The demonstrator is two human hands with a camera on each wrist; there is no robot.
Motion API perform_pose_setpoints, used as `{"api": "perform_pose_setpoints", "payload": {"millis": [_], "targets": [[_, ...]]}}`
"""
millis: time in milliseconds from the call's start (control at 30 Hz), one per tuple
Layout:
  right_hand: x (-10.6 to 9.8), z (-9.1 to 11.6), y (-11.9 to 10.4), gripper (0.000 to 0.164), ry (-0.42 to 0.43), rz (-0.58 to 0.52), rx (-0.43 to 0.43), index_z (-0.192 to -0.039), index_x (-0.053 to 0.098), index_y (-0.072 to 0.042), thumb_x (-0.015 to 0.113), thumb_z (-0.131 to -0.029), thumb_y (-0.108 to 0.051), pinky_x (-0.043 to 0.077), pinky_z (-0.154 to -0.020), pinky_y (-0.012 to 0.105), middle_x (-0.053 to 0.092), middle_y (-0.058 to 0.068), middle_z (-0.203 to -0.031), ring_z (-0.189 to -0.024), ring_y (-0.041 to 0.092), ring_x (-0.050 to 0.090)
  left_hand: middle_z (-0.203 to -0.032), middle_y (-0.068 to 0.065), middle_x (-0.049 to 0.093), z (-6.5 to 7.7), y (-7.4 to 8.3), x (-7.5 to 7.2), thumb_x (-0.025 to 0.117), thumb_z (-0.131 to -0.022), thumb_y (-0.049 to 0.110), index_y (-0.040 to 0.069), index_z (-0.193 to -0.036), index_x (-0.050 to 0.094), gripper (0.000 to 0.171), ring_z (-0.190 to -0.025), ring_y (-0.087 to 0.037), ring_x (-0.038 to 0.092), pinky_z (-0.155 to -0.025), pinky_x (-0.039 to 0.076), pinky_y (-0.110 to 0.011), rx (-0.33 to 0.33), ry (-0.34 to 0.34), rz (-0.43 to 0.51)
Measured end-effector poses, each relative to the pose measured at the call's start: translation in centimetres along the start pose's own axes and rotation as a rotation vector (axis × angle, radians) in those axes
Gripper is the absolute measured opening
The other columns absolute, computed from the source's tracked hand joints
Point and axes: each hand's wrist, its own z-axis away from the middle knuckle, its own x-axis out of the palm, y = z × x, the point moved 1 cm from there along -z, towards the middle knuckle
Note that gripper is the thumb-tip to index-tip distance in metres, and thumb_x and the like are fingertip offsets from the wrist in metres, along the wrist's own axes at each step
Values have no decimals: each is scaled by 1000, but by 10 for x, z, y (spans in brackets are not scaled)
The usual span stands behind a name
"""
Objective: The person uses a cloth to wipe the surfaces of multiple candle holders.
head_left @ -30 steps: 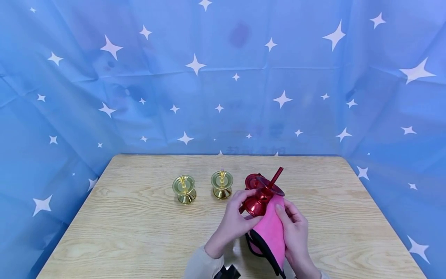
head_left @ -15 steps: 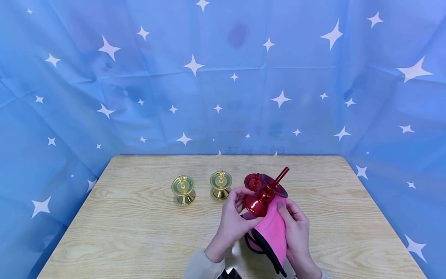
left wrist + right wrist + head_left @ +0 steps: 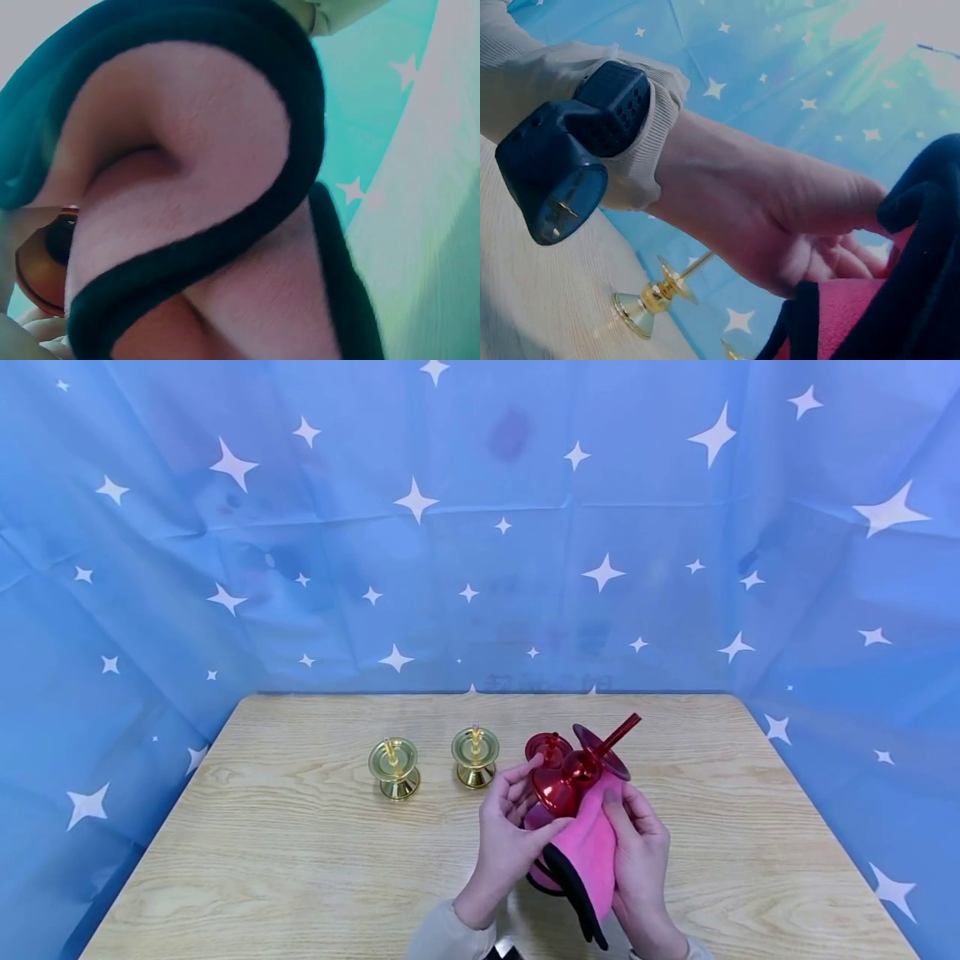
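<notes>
A shiny red candle holder (image 3: 557,792) is held tilted above the table, its spike pointing up and to the right. My left hand (image 3: 512,839) holds it by the base, fingers at the far side and thumb low by the cloth. My right hand (image 3: 639,853) pinches a pink cloth (image 3: 588,852) with black edging against the holder's right side, below its dish. In the left wrist view the folded cloth (image 3: 202,127) covers most of the scene, with part of the red holder (image 3: 46,259) at the left. The right wrist view shows my left hand (image 3: 780,202) at the cloth.
A second red candle holder (image 3: 546,746) stands just behind the held one, partly hidden. Two gold candle holders stand to the left, one nearer (image 3: 476,756) and one farther off (image 3: 394,767). A starry blue curtain (image 3: 480,568) surrounds the wooden table (image 3: 300,860).
The red candle holder has shifted right and tips further, its spike swinging to the right. My left fingers have spread along its base, while the cloth has bunched and moved slightly with the right hand.
</notes>
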Motion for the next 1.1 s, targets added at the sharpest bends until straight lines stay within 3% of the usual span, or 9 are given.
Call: {"api": "perform_pose_setpoints", "payload": {"millis": [100,200,333,467,567,633,867,967,1100], "targets": [[1,2,1,15,7,-11,-40,-100,70,-8,57,-92,-7,49,-60,16,66,-1,-84,-73,6,59,-130,-26,50,-1,-1,1,74,-73,-6,-11,-125,43,61,-112,-22,57,-91,47,-36,39,-16,59],[1,2,1,15,15,11,-68,-99,70,-7,56,-92,-5,48,-60,15,65,-1,-83,-73,6,57,-126,-32,50,-1,-1,0,75,-76,3,-13,-126,43,62,-111,-19,58,-89,49,-34,33,-34,117],[0,-4,-2,20,-14,80,-50,-98,71,-11,53,-94,-4,48,-68,15,66,-3,-88,-81,6,58,-119,-37,52,0,1,-2,76,-78,11,-15,-125,43,63,-106,-15,60,-86,50,-30,-54,-59,161],[-5,-16,-7,27,-91,166,10,-91,73,-24,52,-94,-7,46,-71,13,67,-9,-90,-85,3,57,-113,-38,54,0,3,-3,74,-78,10,-16,-122,43,60,-98,-11,62,-83,50,-26,-166,-64,173],[-6,-23,-8,30,-141,228,35,-87,72,-30,52,-95,-10,46,-67,13,66,-11,-88,-79,2,56,-110,-39,55,1,3,-3,74,-79,9,-19,-119,43,58,-93,-9,63,-80,50,-24,-204,-45,177],[-5,-24,-7,28,-149,252,24,-88,73,-28,53,-95,-10,46,-65,13,66,-10,-87,-77,2,56,-109,-40,55,1,3,-2,73,-78,8,-21,-118,42,57,-91,-9,63,-80,50,-24,-210,-28,176],[2,-14,-3,13,-123,333,-165,-96,70,-1,59,-89,-1,46,-57,16,68,-4,-80,-70,5,57,-110,-32,59,1,0,0,75,-77,7,-15,-118,44,55,-95,-13,63,-82,51,-27,-202,97,168],[3,-7,-5,13,-191,342,-285,-96,68,6,61,-86,6,46,-52,17,67,-1,-81,-64,6,58,-111,-30,60,-1,1,-2,76,-77,9,-13,-118,44,57,-97,-15,63,-83,51,-29,-189,135,153],[4,0,-12,20,-348,333,-537,-100,66,11,58,-82,16,48,-57,15,66,2,-92,-72,7,60,-110,-31,60,-2,1,-4,76,-76,8,-15,-117,43,57,-95,-14,63,-82,51,-28,-182,157,135]]}}
